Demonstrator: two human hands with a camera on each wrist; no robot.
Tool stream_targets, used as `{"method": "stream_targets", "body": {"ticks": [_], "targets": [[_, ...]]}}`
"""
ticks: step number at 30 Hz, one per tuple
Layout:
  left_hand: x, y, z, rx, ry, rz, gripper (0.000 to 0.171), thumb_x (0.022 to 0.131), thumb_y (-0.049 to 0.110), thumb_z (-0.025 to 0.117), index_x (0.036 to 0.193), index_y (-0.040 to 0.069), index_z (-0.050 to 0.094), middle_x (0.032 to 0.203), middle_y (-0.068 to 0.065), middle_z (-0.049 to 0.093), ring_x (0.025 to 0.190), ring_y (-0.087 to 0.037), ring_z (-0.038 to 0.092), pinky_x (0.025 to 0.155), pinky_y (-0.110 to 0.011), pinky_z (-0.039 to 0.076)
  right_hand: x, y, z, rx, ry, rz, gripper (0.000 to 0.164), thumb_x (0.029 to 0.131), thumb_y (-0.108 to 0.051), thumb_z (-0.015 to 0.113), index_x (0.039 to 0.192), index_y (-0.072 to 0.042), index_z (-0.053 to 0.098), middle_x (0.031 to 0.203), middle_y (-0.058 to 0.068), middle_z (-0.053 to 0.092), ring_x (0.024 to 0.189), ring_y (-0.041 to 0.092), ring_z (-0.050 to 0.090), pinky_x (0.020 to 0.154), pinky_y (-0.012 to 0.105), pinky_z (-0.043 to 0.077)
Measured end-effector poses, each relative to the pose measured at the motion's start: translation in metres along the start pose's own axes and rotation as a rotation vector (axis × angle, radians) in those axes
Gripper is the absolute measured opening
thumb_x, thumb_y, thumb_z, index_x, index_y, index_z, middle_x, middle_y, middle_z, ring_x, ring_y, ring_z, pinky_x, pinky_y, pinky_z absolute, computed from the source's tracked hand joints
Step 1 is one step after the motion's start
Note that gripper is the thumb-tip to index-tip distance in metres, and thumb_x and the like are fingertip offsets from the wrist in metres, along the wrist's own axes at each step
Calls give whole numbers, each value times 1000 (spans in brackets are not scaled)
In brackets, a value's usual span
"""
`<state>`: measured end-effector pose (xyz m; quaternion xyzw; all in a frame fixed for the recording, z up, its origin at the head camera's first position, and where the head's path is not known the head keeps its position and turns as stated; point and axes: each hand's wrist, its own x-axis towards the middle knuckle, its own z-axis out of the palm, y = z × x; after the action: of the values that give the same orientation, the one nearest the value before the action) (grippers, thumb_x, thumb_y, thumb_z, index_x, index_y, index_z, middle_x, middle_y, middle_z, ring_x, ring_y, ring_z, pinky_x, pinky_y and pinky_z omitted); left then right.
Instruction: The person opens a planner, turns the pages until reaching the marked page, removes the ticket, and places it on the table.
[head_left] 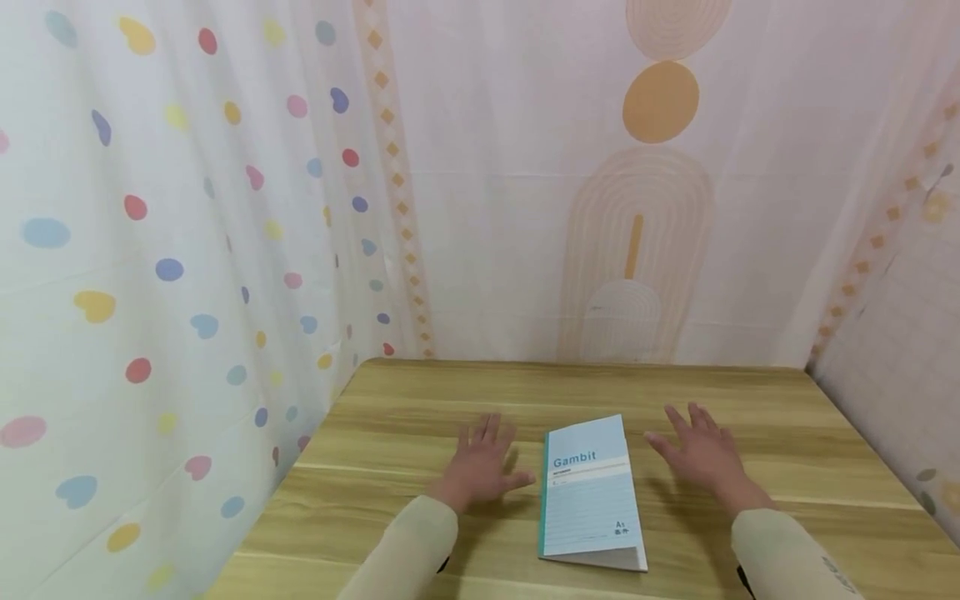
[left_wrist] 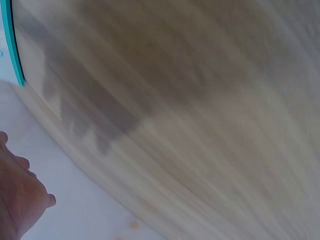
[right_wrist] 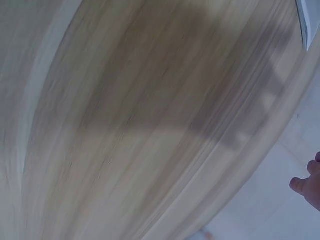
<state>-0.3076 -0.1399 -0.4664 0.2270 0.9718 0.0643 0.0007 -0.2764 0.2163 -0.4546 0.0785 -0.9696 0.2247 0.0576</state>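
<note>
A pale blue notebook (head_left: 588, 500) with a teal spine and "Gambit" on its cover lies on the wooden table, its front cover lifted slightly at the lower edge. To its left, my left hand (head_left: 480, 468) hovers above the tabletop with fingers spread, the thumb towards the spine but apart from it. My right hand (head_left: 703, 454) is on the other side, also spread and holding nothing. In the left wrist view the teal spine (left_wrist: 14, 47) shows at the top left corner; the right wrist view catches the notebook's edge (right_wrist: 306, 25) at its top right.
The table (head_left: 360, 492) has a wood-grain top, and both hands cast shadows on it. Behind it hangs a pale curtain (head_left: 495, 250) with arch patterns. A curtain with coloured dots (head_left: 187, 350) runs along the left, and another pale one (head_left: 900, 333) along the right.
</note>
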Motion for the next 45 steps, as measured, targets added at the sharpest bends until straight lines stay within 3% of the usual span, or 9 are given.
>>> {"method": "stream_targets", "body": {"ticks": [10,20,25,36,45], "targets": [[-6,19,16,-12,-79,50,94,88,75,48,157,13,31,163,-18,18,150,-36,11,116,-62,11,6,-15,18,62,-13,-24,76,104,-53,39,148,9,36,149,43,22,136,61,21,103,76,21],[-20,36,30,-71,-150,82,94,86,79,44,157,19,31,163,-9,23,150,-31,15,116,-59,14,7,-28,30,188,-66,5,76,104,-53,40,148,9,35,149,44,20,135,63,22,104,74,21],[-23,38,35,-81,-175,87,93,88,80,40,158,20,30,163,-6,23,150,-28,17,116,-58,17,9,-33,35,239,-85,46,76,103,-52,42,149,8,34,151,42,18,137,61,20,106,73,21],[-26,42,38,-96,-184,87,94,86,79,47,158,21,29,164,-5,22,150,-28,17,116,-58,16,15,-29,48,271,-103,88,70,102,-42,50,148,9,35,152,42,18,138,60,18,107,72,21],[-24,44,39,-77,-190,95,93,86,77,49,158,22,29,164,-5,22,150,-28,17,116,-58,18,22,-29,49,266,-64,51,60,100,-24,55,144,14,38,148,44,22,136,60,23,107,69,25]]}}
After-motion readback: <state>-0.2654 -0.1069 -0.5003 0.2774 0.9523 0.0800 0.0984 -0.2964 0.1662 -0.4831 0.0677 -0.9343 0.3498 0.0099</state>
